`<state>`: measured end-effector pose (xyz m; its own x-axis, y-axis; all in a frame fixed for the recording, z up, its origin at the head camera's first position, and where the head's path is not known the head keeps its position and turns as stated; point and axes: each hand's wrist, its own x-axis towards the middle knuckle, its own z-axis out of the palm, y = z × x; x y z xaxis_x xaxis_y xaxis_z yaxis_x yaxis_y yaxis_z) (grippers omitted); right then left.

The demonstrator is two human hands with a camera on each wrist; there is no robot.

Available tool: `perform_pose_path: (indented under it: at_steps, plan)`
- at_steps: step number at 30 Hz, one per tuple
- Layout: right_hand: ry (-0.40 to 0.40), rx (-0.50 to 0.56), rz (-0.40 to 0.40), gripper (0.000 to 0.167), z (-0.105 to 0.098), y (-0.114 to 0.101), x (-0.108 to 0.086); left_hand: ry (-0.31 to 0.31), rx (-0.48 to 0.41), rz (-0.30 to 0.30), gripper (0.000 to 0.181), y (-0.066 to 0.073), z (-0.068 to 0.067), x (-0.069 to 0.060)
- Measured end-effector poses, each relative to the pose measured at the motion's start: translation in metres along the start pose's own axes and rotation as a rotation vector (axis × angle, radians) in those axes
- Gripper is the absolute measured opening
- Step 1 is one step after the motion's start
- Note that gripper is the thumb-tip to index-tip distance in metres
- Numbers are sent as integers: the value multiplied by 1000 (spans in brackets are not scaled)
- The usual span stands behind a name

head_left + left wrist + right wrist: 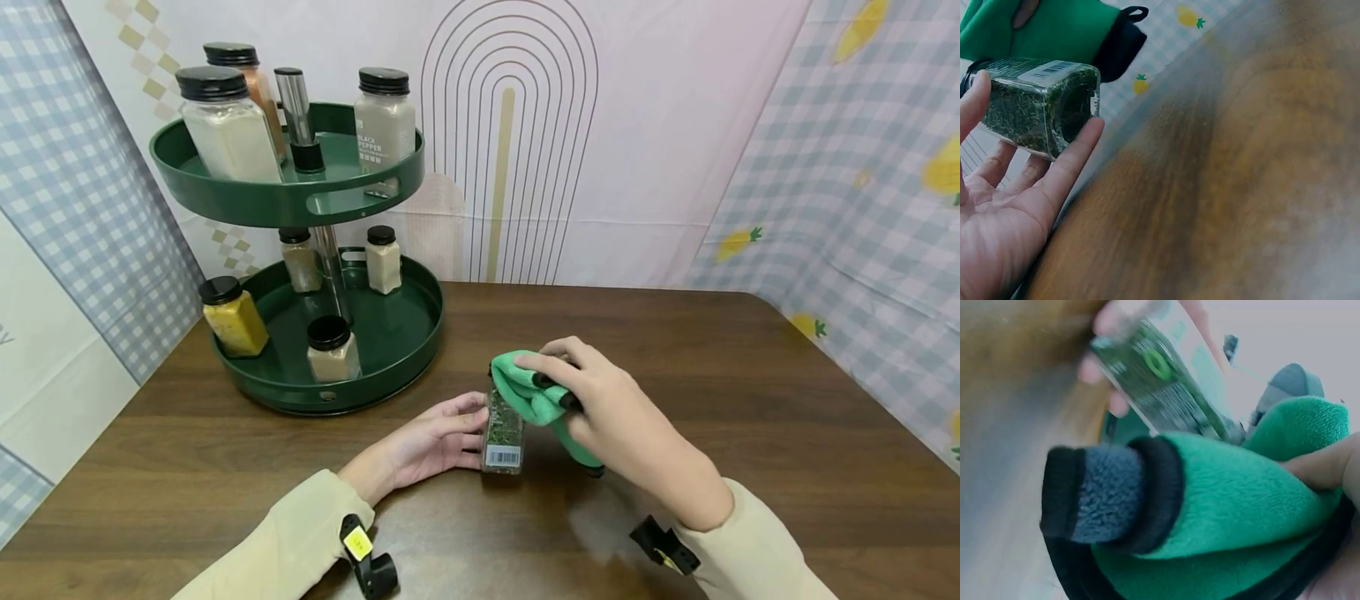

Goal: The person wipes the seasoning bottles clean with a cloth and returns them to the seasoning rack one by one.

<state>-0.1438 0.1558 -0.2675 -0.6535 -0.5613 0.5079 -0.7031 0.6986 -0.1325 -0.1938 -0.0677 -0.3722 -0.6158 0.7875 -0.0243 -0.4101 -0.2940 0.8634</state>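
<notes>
My left hand [435, 443] grips a clear spice jar [503, 432] of dried green herbs, thumb and fingers on its sides. In the left wrist view the jar [1022, 109] lies tilted, its barcode label upward and its base toward the camera. A folded green cloth [534, 402] with black edging is held in my right hand [611, 412], over the top of the jar, hiding the lid in the head view. The right wrist view shows the cloth [1241, 494] bunched between thumb and fingers, in front of the blurred printed side of the jar [1160, 375].
At the left stands a two-tier green turntable rack [375, 379]. Its upper tray [247, 202] bears large black-lidded jars, including a black pepper jar [385, 125]; smaller jars stand below, and a yellow spice jar [238, 325] leans at the rim. Patterned cloths hang behind the wooden table [675, 350].
</notes>
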Motion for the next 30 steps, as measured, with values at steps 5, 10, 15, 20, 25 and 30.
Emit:
perform_pose_path:
  at_steps: [5, 10, 15, 20, 25, 30]
  plan:
    - [-8, -56, 4, 76, 7, -7, 0, 17, -12, 5, 16, 1, 1, 0]
    - [-44, -101, 5, 73, 7, -12, -1, 32, 0, 1, 15, 1, 2, 0]
    - [-84, -161, -45, 66, 9, -17, 1, 38, -5, 1, 13, 2, 2, 0]
    - [-143, -181, -71, 60, 13, -21, -1, 33, -33, 12, 15, 2, 1, -2]
    - [-263, -191, -95, 57, 20, -28, -3, 90, -129, 7, 13, 2, 1, -2]
    - [-376, -185, -128, 55, 21, -32, -7, 146, -147, -13, 22, 3, 2, -1]
